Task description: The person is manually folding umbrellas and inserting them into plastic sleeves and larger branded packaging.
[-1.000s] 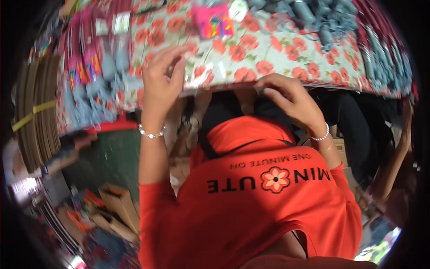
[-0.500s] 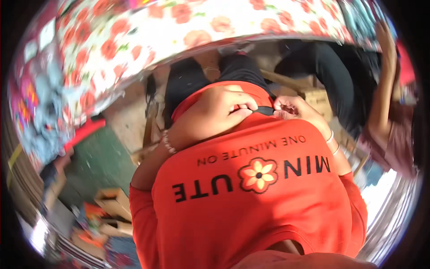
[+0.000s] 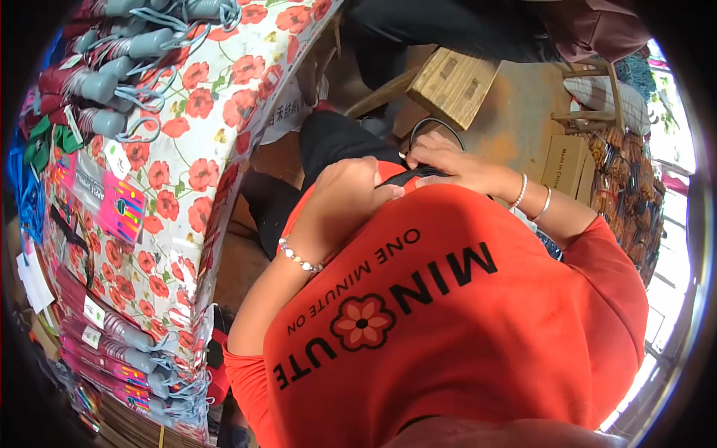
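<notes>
At the waist of my red sweatshirt [image 3: 448, 299], both of my hands are closed on a black strap [image 3: 407, 177]. My left hand [image 3: 349, 187] wears a beaded bracelet and has its knuckles up, fingers curled on the strap's left part. My right hand [image 3: 447, 163] pinches it a little further right, thumb and fingers close together. Beyond the right fingers a thin black loop [image 3: 446, 121] arches up, seemingly part of the same strap. What lies under the fingers is hidden. Black trousers [image 3: 336, 142] show below the hem.
Left is a table with a flowered cloth [image 3: 175, 175], bearing grey-handled jump ropes [image 3: 93, 86] and pink packages [image 3: 123, 209]. A wooden stool [image 3: 454, 86], a cardboard box [image 3: 564, 164] and bundled brown goods [image 3: 627, 187] stand right. A person in dark trousers [image 3: 455, 26] is ahead.
My body and view have turned right, so the table has swung from ahead to my left. Both hands stay at the waist on the black strap, and a loop of it now shows beyond my right hand.
</notes>
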### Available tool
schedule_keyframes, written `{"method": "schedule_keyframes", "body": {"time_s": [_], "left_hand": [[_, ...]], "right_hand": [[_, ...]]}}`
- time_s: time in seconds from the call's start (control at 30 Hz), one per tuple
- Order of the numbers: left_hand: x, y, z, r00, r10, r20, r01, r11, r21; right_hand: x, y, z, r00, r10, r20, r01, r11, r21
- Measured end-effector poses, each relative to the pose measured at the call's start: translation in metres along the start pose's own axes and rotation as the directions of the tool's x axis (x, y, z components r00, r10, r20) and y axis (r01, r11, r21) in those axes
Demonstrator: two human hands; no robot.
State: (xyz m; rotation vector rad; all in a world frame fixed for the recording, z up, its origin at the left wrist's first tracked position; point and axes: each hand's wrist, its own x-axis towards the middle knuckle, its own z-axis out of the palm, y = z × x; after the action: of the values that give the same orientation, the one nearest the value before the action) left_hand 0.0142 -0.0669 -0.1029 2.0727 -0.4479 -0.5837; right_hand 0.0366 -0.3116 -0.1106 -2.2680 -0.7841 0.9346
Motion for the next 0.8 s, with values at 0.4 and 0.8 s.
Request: {"method": "schedule_keyframes", "body": {"time_s": [0.4,0.8], "left_hand": [[0.012,0.006,0.013,0.920,0.283,-0.271,-0.252,0.957,0.144],[-0.088,-0.005,-0.012,0.870,-0.412,-0.270,0.242,0.836,-0.493]], "right_hand": [[0.019,-0.016,-0.009,0.971,-0.220,-0.092,0.234,0.956,0.180],[0.119,-0.064,-0.008,0.723,-0.481,0.496,0.405,0.876,0.260]]}}
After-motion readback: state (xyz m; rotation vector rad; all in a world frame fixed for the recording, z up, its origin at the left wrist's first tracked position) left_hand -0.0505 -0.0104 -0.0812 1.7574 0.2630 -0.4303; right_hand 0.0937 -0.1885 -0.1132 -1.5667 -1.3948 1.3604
